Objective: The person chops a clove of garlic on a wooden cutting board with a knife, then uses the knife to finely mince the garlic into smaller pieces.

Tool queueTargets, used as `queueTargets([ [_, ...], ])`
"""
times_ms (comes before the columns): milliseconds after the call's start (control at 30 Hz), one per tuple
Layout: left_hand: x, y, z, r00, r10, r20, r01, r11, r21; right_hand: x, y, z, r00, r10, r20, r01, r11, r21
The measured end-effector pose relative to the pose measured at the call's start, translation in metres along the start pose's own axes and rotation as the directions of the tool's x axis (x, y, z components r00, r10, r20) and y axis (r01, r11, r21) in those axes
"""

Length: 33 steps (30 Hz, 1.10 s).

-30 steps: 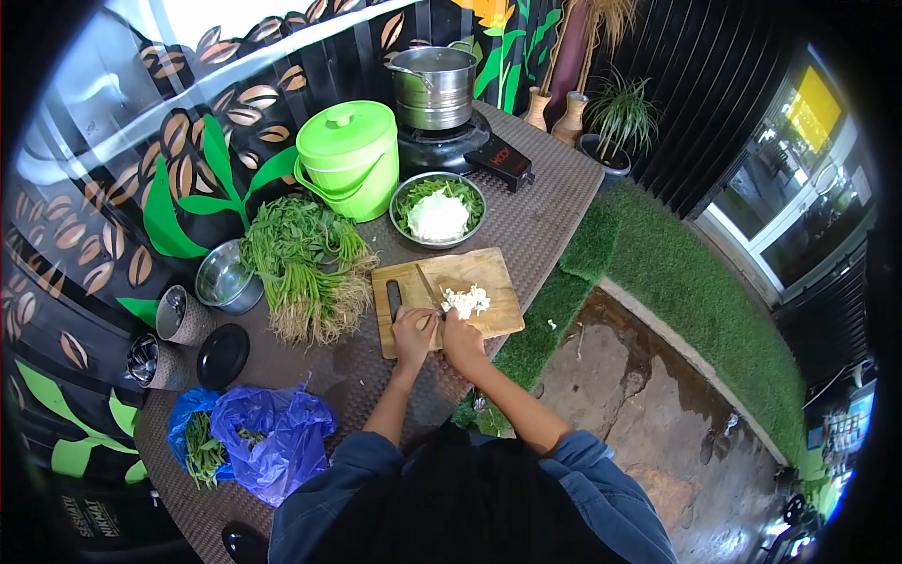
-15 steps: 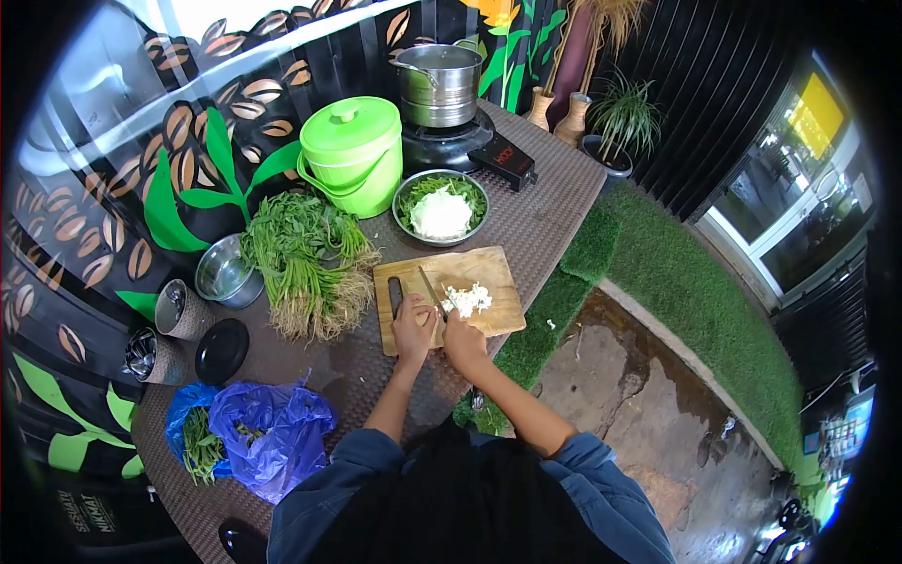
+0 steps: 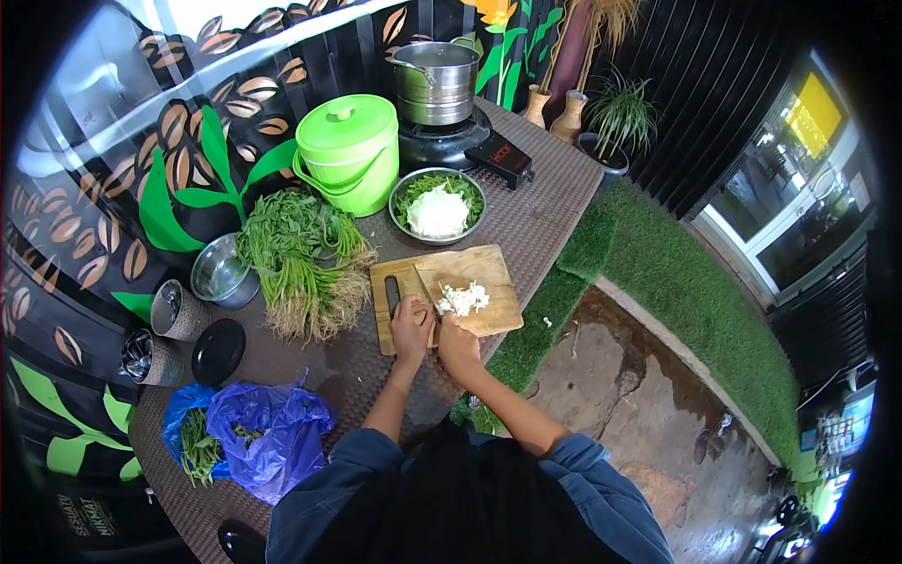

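Observation:
A wooden cutting board (image 3: 489, 268) lies on the brown woven table (image 3: 536, 216). On it sits a small pile of chopped white pieces (image 3: 464, 299). A knife (image 3: 423, 285) slants across the board, its blade just left of the pile. My right hand (image 3: 458, 340) is closed at the knife's lower end, below the pile. My left hand (image 3: 411, 324) rests on the board's near edge with its fingers curled down beside the blade. Whatever lies under those fingers is hidden.
Behind the board stand a metal bowl of greens and white pieces (image 3: 437, 207), a green lidded bucket (image 3: 346, 155) and a steel pot on a burner (image 3: 435, 85). A bunch of leafy greens (image 3: 299, 258), a steel bowl (image 3: 221, 273), a black lid (image 3: 218, 351) and a blue bag (image 3: 263, 437) lie left.
Both hands stay at the board's near edge. The knife blade has shifted slightly beside the white pile, and the view has drifted a little.

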<state>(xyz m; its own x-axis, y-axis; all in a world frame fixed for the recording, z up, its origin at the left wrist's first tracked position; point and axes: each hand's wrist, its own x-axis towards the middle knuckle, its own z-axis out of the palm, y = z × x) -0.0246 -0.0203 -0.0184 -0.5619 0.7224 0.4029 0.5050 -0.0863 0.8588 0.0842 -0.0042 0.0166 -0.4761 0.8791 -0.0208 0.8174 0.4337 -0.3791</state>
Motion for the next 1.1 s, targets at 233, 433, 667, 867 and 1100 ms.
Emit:
queueTargets([
  [233, 0.003, 0.012, -0.008, 0.997, 0.062, 0.048, -0.064, 0.997, 0.04, 0.017, 0.036, -0.025, 0.99, -0.044, 0.132, 0.013, 0.973, 0.23],
  [433, 0.003, 0.015, -0.011, 0.95, 0.278, 0.143, -0.294, 0.95, 0.106, 0.009, 0.082, -0.039, 0.99, -0.022, -0.139, 0.091, 0.854, 0.512],
  [667, 0.003, 0.014, -0.013, 0.987, 0.046, 0.155, -0.036, 0.997, -0.066, -0.001, 0.087, -0.061, 0.974, 0.185, -0.13, -0.127, 0.922, 0.366],
  [867, 0.006, 0.017, -0.013, 0.981, 0.157, 0.117, -0.159, 0.987, 0.009, -0.01, 0.085, -0.053, 0.947, 0.29, -0.141, -0.257, 0.943, 0.214],
  [1100, 0.001, 0.008, -0.006, 0.979, 0.181, 0.098, -0.185, 0.982, 0.031, 0.001, 0.065, -0.032, 0.99, 0.041, -0.134, -0.033, 0.997, 0.064],
])
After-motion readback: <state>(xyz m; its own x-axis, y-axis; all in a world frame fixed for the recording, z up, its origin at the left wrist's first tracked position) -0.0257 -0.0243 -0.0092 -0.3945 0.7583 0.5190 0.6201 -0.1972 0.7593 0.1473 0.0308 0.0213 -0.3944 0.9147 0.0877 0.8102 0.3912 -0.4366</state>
